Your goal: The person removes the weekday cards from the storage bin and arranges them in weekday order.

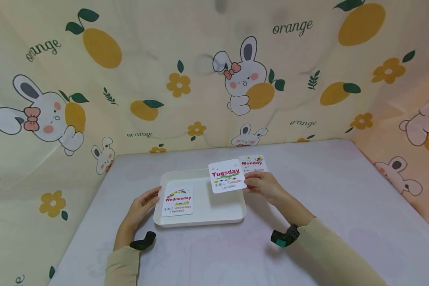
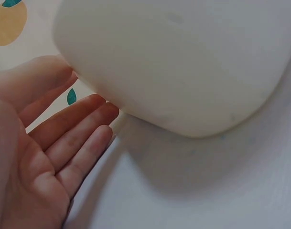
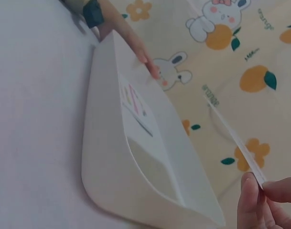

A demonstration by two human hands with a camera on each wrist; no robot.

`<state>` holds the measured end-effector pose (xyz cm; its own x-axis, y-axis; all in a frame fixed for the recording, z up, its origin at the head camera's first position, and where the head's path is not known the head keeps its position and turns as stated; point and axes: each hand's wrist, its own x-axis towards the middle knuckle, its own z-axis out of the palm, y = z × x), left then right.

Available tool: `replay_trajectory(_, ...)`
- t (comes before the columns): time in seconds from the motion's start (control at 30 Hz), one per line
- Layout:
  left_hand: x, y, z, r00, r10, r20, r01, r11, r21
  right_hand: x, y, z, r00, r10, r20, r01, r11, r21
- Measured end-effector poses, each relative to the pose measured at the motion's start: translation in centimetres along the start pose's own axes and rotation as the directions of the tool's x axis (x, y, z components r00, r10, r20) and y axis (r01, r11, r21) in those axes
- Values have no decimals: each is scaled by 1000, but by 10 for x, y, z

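In the head view, a white tray [image 1: 218,217] lies on the table with the Wednesday card [image 1: 178,204] flat in its left part. My left hand [image 1: 138,210] touches the tray's left side; in the left wrist view its fingers [image 2: 80,131] are fairly straight against the outer wall. Between thumb and fingers, my right hand [image 1: 266,186] pinches the Tuesday card [image 1: 227,176] by its right edge, above the tray's right side. The right wrist view shows this card [image 3: 238,140] edge-on, raised clear of the tray. Behind the right hand lies the Monday card [image 1: 254,163], partly covered.
A pale cloth covers the table [image 1: 207,254]. Behind and at the sides hangs a curtain [image 1: 196,39] printed with rabbits and oranges. Each wrist wears a dark strapped device, a left one [image 1: 143,241] and a right one [image 1: 285,236].
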<state>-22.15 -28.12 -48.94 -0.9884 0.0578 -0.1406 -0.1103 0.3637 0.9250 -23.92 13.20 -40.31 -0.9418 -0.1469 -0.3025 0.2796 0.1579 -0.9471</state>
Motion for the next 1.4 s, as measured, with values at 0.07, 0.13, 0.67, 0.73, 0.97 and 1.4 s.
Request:
replay_trajectory(0.07, 0, 1, 0, 1000, -1, 1, 1, 1000, 0, 0, 0, -5, 1000, 4, 1, -4, 1000, -3)
replay_trajectory(0.13, 0, 1, 0, 1000, -8, 0, 8, 1000, -2, 0, 0, -10, 1000, 11, -5, -11, 1000, -3)
replay_trajectory(0.67, 1, 1, -2, 1000, 14, 3, -14, 1000, -10, -2, 8, -54, 999, 22, -25, -23, 1000, -17)
replay_trajectory(0.73, 1, 1, -2, 1000, 12, 2, -12, 1000, -8, -2, 10, -58, 999, 25, -32, -26, 999, -28)
replay_trajectory(0.97, 1, 1, -2, 1000, 2, 8, -2, 1000, 6, 1, 12, -80, 997, 61, -52, -60, 998, 19)
replay_trajectory(1.4, 0, 0, -2, 1000, 1, 4, -1, 1000, -2, 21, 24, -128, 980, 161, -116, -145, 981, 132)
